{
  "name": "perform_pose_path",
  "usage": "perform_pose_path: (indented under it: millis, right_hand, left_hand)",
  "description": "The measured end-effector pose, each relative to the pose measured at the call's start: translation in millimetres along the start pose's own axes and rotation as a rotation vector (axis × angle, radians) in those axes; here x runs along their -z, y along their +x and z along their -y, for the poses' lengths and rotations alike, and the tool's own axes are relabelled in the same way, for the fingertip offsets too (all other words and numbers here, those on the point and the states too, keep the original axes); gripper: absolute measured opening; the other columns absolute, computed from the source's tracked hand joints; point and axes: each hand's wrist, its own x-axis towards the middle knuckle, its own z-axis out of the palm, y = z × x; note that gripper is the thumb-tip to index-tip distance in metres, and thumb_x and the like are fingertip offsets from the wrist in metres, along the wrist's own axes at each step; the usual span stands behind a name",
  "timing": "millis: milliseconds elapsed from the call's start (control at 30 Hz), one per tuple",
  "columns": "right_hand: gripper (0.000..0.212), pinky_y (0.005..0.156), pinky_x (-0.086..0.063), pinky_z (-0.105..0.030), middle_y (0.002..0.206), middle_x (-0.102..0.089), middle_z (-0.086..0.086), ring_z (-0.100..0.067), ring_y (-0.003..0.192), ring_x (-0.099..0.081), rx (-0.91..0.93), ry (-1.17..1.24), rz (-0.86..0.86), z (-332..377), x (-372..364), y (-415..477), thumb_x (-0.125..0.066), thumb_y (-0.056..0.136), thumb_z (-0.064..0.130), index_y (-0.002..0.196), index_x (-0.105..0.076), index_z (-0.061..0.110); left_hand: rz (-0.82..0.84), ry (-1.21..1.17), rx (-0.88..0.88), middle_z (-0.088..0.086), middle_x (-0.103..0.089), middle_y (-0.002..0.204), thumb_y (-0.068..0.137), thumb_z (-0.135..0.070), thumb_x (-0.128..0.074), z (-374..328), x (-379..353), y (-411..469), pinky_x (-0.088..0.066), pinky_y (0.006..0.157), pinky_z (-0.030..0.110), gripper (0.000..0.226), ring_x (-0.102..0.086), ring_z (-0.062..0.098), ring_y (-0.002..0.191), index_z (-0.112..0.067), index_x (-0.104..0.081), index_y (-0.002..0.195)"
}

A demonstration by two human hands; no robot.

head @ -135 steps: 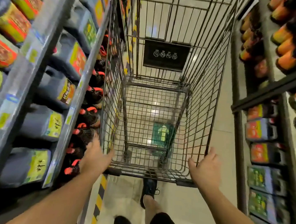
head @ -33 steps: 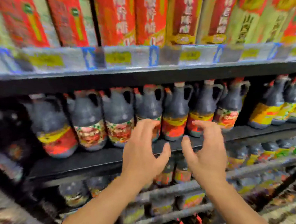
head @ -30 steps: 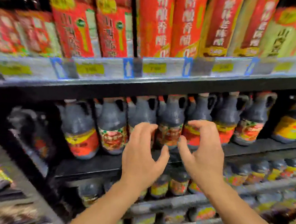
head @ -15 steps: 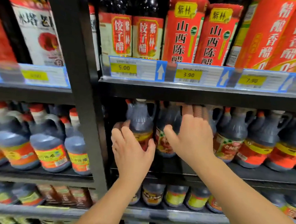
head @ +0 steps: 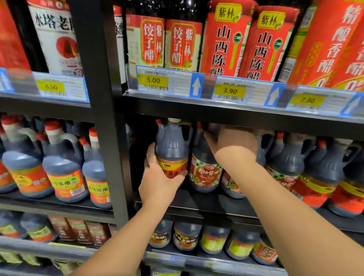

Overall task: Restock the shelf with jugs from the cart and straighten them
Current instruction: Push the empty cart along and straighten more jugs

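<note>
A: Task thing, where?

B: End jug [head: 171, 145], 1st one right of the upright post [head: 98, 129], standing upright on the middle shelf [head: 214, 208]. Left hand [head: 158, 184] is curled round its label band. It's a low grip, probably to twist or slide it square with the row.

A: Other hand?

B: Right hand [head: 235, 143] is further right of the post, up over the shoulder of the 2nd jug [head: 204, 173]. Its fingers run under the upper shelf [head: 245, 117] (hidden there, so can't tell if it grips a neck or just rests). Likely steadying the neighbours.

A: Room?

B: Tight. Caps sit close beneath the upper shelf's edge, so I'd slide, not lift. There's a dark gap between the end jug and the post, so some slack that way, and a bare strip of board in front of the row. Further right of the post the jugs stand shoulder to shoulder.

A: Cart?

B: Not in view. Left of the post there's 1 more bay of jugs [head: 62, 166], no hand on it.
</note>
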Motion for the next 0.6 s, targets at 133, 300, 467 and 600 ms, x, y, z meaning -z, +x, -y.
perform_pose_path:
  millis: [133, 300, 467, 600]
  right_hand:
    - [0.04, 0.075, -0.041, -0.035, 0.118, -0.064, -0.01, -0.034, 0.109, -0.059, -0.024, 0.113, 0.048, -4.5, 3.3, 0.6, -0.045, 0.096, 0.053, 0.111, -0.064, 0.021]
    - [0.046, 0.081, -0.043, -0.032, 0.122, -0.063, -0.009, -0.032, 0.111, -0.059, -0.049, 0.193, 0.152, -10.4, 9.8, -0.1, -0.041, 0.098, 0.052, 0.121, -0.06, 0.018]
    - [0.024, 0.066, -0.038, -0.025, 0.102, -0.067, -0.006, -0.025, 0.082, -0.059, -0.004, 0.227, 0.226, -15.3, 13.6, -10.4, -0.052, 0.097, 0.033, 0.103, -0.065, 0.013]
    - [0.023, 0.063, -0.045, -0.029, 0.09, -0.065, -0.006, -0.029, 0.079, -0.062, 0.036, 0.315, 0.075, -14.7, 19.3, -18.6, -0.054, 0.094, 0.037, 0.1, -0.061, 0.015]
  left_hand:
    - [-0.01, -0.017, -0.012, 0.0, -0.05, 0.142, 0.067, -0.045, -0.083, -2.6, 1.3, -2.3, -0.054, 0.088, 0.05, 0.107, -0.058, 0.029, 0.117, -0.041, -0.012, 0.147]
    - [-0.03, -0.061, -0.041, -0.002, -0.051, 0.14, 0.065, -0.044, -0.084, -1.6, 4.8, -8.8, -0.054, 0.087, 0.052, 0.106, -0.058, 0.027, 0.116, -0.04, -0.017, 0.147]
    - [-0.042, -0.087, -0.071, -0.004, -0.052, 0.133, 0.067, -0.045, -0.084, 4.6, 8.3, -17.4, -0.055, 0.082, 0.049, 0.101, -0.059, 0.022, 0.111, -0.037, -0.021, 0.145]
    - [-0.057, -0.075, -0.098, -0.007, -0.052, 0.128, 0.068, -0.047, -0.082, 9.1, 11.5, -22.6, -0.055, 0.074, 0.038, 0.096, -0.057, 0.014, 0.102, -0.037, -0.023, 0.142]
